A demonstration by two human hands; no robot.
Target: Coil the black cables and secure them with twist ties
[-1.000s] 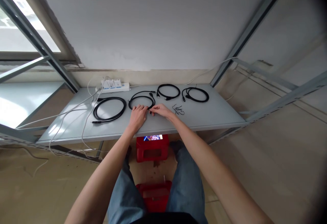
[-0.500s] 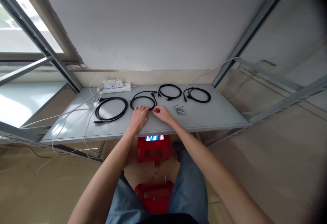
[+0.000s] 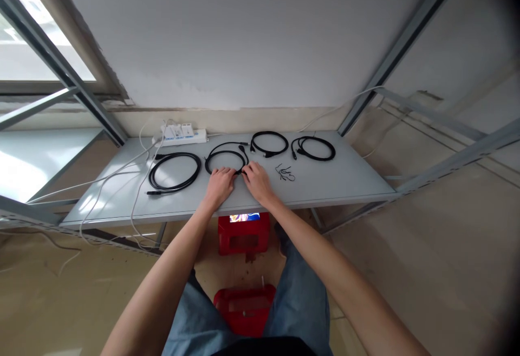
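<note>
Several black cables lie coiled in a row on a grey metal shelf point(image 3: 345, 180). My left hand point(image 3: 220, 182) rests on the near edge of the second coil point(image 3: 224, 155), fingers curled onto the cable. Beside it my right hand point(image 3: 255, 178) pinches the same coil at its near right side. A larger coil point(image 3: 174, 170) sits to the left. Two smaller coils point(image 3: 268, 143) point(image 3: 313, 148) lie to the right. A few thin black twist ties point(image 3: 284, 172) are scattered just right of my right hand.
A white power strip point(image 3: 179, 135) with plugs sits at the shelf's back left, and white cords point(image 3: 122, 177) trail over the left side and down. Red plastic stools point(image 3: 242, 234) stand under the shelf by my legs. Slanted metal frame bars rise at both ends.
My right hand has slid left and forward onto the coil, closing up beside my left hand. The left hand has barely moved.
</note>
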